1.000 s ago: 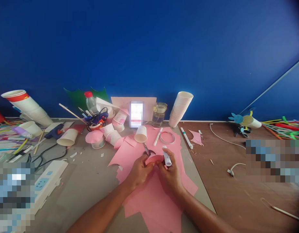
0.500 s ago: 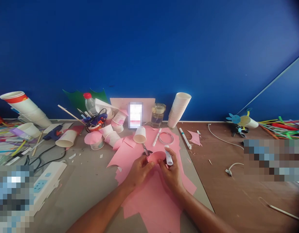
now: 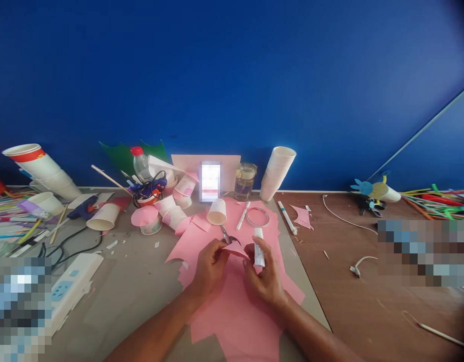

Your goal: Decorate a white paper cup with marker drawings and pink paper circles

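My left hand point(image 3: 210, 269) pinches the edge of a curved pink paper piece point(image 3: 238, 249), held just above the layered pink sheets point(image 3: 250, 322). My right hand point(image 3: 268, 279) grips a white glue stick point(image 3: 259, 249), which stands nearly upright between its fingers. The right thumb is near the paper's right corner; whether it touches is unclear. Scissors point(image 3: 228, 235) lie just beyond the paper, their handles partly hidden. Behind them a white paper cup point(image 3: 217, 213) lies on its side, mouth towards me. To its right are a white marker point(image 3: 243, 216) and a ring of wire point(image 3: 258, 217).
A phone point(image 3: 210, 181) leans at the back beside a lidded glass jar point(image 3: 245, 182) and a tall cup stack point(image 3: 277, 173). Pink-covered cups point(image 3: 146, 219) and a glue gun point(image 3: 84, 208) are at left, near a power strip point(image 3: 71, 286). Another marker point(image 3: 287, 217) lies right.
The pink paper has tilted and turned in my left hand, and my right fingers have drawn away from most of it. The glue stick has swung more upright.
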Available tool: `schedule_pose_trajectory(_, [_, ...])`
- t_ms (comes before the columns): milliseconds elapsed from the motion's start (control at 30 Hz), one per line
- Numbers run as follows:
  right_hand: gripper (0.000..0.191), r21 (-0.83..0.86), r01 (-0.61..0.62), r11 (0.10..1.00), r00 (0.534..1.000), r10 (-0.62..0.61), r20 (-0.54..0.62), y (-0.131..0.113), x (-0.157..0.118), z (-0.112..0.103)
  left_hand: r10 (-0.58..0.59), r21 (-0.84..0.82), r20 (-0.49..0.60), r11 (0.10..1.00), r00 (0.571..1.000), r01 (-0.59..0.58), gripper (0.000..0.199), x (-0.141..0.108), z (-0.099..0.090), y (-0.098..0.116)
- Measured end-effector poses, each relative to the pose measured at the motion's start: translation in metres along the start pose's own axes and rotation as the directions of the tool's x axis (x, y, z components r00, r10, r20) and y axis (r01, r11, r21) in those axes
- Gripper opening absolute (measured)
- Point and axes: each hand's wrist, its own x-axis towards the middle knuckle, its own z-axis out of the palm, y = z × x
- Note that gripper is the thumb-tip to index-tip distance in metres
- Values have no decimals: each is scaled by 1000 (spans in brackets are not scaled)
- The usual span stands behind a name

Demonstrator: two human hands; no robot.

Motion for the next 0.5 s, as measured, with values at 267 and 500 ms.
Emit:
schedule_pose_trajectory(267, [44, 309, -9, 951, 999, -7, 52, -9, 6, -11, 501, 216, -18, 847, 865, -486, 20, 8, -16, -14])
schedule_pose_trajectory(500, [47, 297, -65, 953, 994, 37, 100, -8, 7, -8, 646, 442, 96, 654, 757, -614, 26, 7, -18, -18])
